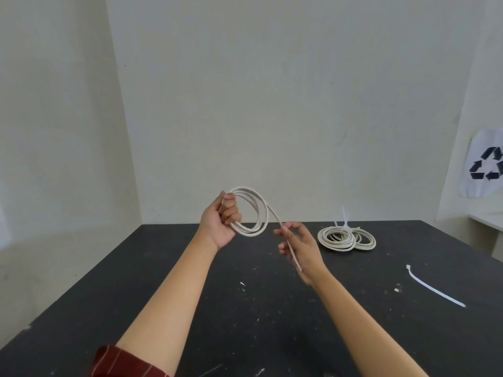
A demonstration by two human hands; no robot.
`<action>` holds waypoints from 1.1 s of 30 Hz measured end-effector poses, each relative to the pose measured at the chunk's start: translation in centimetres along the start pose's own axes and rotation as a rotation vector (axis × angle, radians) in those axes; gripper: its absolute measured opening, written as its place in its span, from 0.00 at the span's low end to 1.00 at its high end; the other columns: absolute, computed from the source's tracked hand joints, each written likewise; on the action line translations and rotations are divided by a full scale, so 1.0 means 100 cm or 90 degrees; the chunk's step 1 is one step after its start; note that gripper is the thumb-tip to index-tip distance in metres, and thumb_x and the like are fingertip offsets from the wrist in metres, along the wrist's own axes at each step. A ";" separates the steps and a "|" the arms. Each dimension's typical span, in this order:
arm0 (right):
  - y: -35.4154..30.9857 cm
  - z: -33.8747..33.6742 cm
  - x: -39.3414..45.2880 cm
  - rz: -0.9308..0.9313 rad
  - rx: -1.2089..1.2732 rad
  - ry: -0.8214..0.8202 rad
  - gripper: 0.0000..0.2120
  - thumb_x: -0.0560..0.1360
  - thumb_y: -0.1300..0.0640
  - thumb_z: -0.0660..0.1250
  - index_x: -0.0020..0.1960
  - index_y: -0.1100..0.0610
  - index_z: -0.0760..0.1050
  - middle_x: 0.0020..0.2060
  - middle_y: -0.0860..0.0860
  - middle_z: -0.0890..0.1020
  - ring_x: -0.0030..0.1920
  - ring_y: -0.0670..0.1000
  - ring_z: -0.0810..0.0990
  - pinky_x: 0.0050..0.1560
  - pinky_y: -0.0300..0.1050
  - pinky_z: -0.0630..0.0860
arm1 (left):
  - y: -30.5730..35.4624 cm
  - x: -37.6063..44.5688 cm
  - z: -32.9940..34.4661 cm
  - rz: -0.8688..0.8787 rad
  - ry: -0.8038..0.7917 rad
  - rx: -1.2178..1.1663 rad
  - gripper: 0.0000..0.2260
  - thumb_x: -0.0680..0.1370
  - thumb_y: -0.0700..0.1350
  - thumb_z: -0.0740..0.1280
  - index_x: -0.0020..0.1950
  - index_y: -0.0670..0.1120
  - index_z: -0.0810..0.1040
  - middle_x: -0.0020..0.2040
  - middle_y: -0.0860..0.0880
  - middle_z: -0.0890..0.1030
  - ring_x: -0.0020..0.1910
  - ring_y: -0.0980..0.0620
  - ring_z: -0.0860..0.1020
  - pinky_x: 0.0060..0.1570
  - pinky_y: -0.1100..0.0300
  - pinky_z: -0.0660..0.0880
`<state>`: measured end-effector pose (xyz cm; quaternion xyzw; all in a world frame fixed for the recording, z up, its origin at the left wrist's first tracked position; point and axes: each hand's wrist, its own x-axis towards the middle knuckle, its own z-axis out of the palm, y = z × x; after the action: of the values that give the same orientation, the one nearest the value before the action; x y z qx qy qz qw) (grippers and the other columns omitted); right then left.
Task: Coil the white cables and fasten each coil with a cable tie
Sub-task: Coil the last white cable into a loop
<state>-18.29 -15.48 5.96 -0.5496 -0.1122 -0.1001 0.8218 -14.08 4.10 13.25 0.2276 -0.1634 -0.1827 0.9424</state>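
I see the left hand (221, 223) raised above the far part of the black table (190, 295), its fingers curled round several loops of the white cable (258, 213) and gripping them as one coil held upright in the air. From the top of the coil a free length of the cable runs down and to the right into the right hand (298, 247), which pinches it between thumb and forefinger; the tail lies across the palm and ends near the wrist. Two finished coils (346, 238) lie side by side and touching on the table to the right of that hand (each fastened, with tie ends standing up). A loose cable tie (432, 285) lies flat nearer the right edge, well apart from the coils.
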 end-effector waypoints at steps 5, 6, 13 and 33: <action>-0.002 0.005 -0.008 0.062 -0.158 -0.148 0.17 0.82 0.59 0.55 0.66 0.53 0.77 0.59 0.48 0.83 0.49 0.58 0.85 0.44 0.43 0.77 | -0.007 0.005 -0.010 0.071 0.091 -0.051 0.18 0.83 0.53 0.54 0.37 0.45 0.69 0.22 0.54 0.61 0.17 0.57 0.59 0.18 0.67 0.60; -0.003 0.005 -0.008 0.054 -0.206 -0.172 0.18 0.82 0.62 0.56 0.67 0.51 0.76 0.60 0.47 0.83 0.50 0.57 0.85 0.44 0.41 0.77 | -0.008 0.005 -0.012 0.079 0.101 -0.057 0.18 0.82 0.53 0.54 0.38 0.45 0.69 0.23 0.53 0.62 0.18 0.57 0.59 0.18 0.67 0.61; 0.006 0.006 -0.007 -0.122 -0.412 -0.098 0.14 0.76 0.63 0.70 0.55 0.46 0.85 0.49 0.47 0.81 0.42 0.42 0.81 0.48 0.36 0.77 | -0.020 0.005 -0.011 0.104 0.126 -0.084 0.15 0.83 0.51 0.53 0.40 0.44 0.68 0.24 0.52 0.66 0.20 0.57 0.63 0.23 0.66 0.66; 0.025 0.015 -0.014 -0.177 -0.350 -0.027 0.07 0.79 0.64 0.65 0.46 0.58 0.68 0.37 0.46 0.80 0.41 0.53 0.81 0.45 0.51 0.77 | -0.070 0.004 0.005 0.096 0.118 0.181 0.12 0.83 0.49 0.54 0.55 0.42 0.71 0.55 0.44 0.83 0.54 0.50 0.81 0.58 0.58 0.74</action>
<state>-18.99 -13.07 3.95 -0.7327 -0.1722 -0.2265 0.6182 -15.83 -2.02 10.30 0.3617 -0.1166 -0.0651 0.9227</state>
